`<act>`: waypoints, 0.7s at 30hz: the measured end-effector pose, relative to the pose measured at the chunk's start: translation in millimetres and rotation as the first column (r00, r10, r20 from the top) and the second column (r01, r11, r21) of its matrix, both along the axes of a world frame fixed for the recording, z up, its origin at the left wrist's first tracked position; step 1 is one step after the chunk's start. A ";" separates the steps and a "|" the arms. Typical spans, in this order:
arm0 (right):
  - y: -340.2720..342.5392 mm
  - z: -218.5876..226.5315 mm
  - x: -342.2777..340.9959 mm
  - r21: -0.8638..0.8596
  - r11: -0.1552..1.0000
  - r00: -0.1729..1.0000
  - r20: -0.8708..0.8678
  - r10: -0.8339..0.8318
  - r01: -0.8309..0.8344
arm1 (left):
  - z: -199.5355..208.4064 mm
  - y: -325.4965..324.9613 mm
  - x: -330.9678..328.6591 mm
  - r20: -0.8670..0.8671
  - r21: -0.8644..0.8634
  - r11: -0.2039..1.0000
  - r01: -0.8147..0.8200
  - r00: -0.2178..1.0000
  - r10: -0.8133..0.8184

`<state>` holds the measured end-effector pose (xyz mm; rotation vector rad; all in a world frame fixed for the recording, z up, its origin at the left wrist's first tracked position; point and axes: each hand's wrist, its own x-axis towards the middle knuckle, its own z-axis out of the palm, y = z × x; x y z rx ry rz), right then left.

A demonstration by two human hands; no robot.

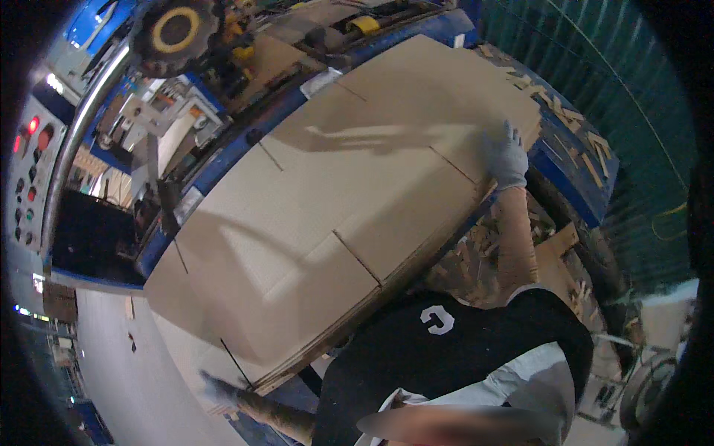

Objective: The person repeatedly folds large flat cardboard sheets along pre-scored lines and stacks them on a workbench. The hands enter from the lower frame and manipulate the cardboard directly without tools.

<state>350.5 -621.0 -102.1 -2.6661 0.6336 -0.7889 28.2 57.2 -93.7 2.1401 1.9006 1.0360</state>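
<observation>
A stack of flat tan cardboard sheets [297, 193], cut with short slots along the long sides, lies slantwise across the machine bed. My right hand [508, 160], in a grey glove, rests at the right end of the stack with its fingers stretched out. Near the lower left corner of the stack is my left hand [221, 389], also gloved. It is dark and blurred, so its fingers are hard to make out. Shadows of my arms and upper body fall over the top sheet.
Beyond the stack runs a blue machine frame [230, 160] with a dark wheel [175, 31]. A control panel [31, 171] with red lights stands at far left. Cardboard scraps [573, 123] lie on a blue ledge at right and below, beside a green corrugated wall [632, 97].
</observation>
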 end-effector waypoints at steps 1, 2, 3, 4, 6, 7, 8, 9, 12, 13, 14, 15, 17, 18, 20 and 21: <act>-12.1 -5.3 -2.2 -0.059 0.998 1.000 0.008 0.017 -0.016 | -4.1 -3.7 -15.5 -0.016 -0.014 0.996 -0.085 0.996 0.085; -21.1 -10.4 -6.4 -0.116 0.993 0.999 0.009 0.038 -0.036 | -5.1 -7.4 -23.8 -0.046 -0.106 0.978 -0.181 0.983 0.177; -24.5 -13.9 -7.1 -0.175 0.983 0.998 0.009 0.065 -0.063 | -4.2 -11.3 -26.0 -0.064 -0.089 0.977 -0.193 0.980 0.188; -24.1 -14.4 -6.2 -0.155 0.988 0.999 -0.044 -0.001 -0.006 | -1.3 -16.6 -27.7 -0.077 -0.101 0.962 -0.253 0.966 0.246; -18.7 -12.3 -8.6 -0.109 0.989 0.983 -0.142 -0.119 0.104 | 6.9 -23.0 -22.2 0.071 -0.089 0.957 -0.277 0.956 0.283; -14.3 -10.4 -9.7 -0.060 0.995 0.988 -0.133 -0.081 0.074 | 10.4 -23.1 -21.7 0.230 -0.060 0.968 -0.242 0.941 0.249; -11.1 -7.5 -11.0 -0.010 0.999 0.991 -0.124 -0.040 0.039 | 11.8 -19.4 -21.6 0.390 0.016 0.971 -0.240 0.895 0.215; -8.2 -6.1 -12.0 0.097 0.995 0.999 -0.033 -0.017 0.020 | 11.7 -13.4 -29.1 0.495 -0.001 0.982 -0.189 0.853 0.164; -7.9 -3.9 -4.6 0.492 0.863 0.914 0.393 -0.099 -0.118 | -10.4 21.0 -60.9 0.688 0.011 0.999 -0.044 0.726 0.024; -11.3 -0.4 3.5 0.531 0.783 0.752 0.647 -0.126 -0.325 | -19.7 38.4 -71.2 0.728 0.031 0.999 0.009 0.685 -0.028; -12.9 2.1 12.7 0.497 0.688 0.522 0.830 -0.199 -0.529 | -28.2 52.5 -86.6 0.767 0.001 0.989 0.145 0.635 -0.094; -18.2 10.4 23.7 0.456 0.607 0.441 0.878 -0.187 -0.650 | -35.5 67.1 -96.7 0.736 0.044 0.991 0.127 0.667 -0.119; -25.3 35.3 44.8 0.591 0.415 0.568 0.800 -0.194 -0.692 | -43.7 87.1 -113.4 0.418 0.092 0.955 0.282 0.859 -0.294; -26.7 51.7 49.0 0.644 0.373 0.650 0.749 -0.130 -0.668 | -42.0 95.0 -116.3 0.311 0.070 0.920 0.386 0.868 -0.388; -27.2 91.1 41.4 0.625 0.359 0.686 0.724 0.063 -0.693 | -39.3 96.6 -112.0 0.496 0.076 0.919 0.387 0.785 -0.371; -24.9 110.8 28.0 0.554 0.368 0.641 0.746 0.180 -0.747 | -35.8 93.3 -105.2 0.785 0.104 0.864 0.493 0.493 -0.375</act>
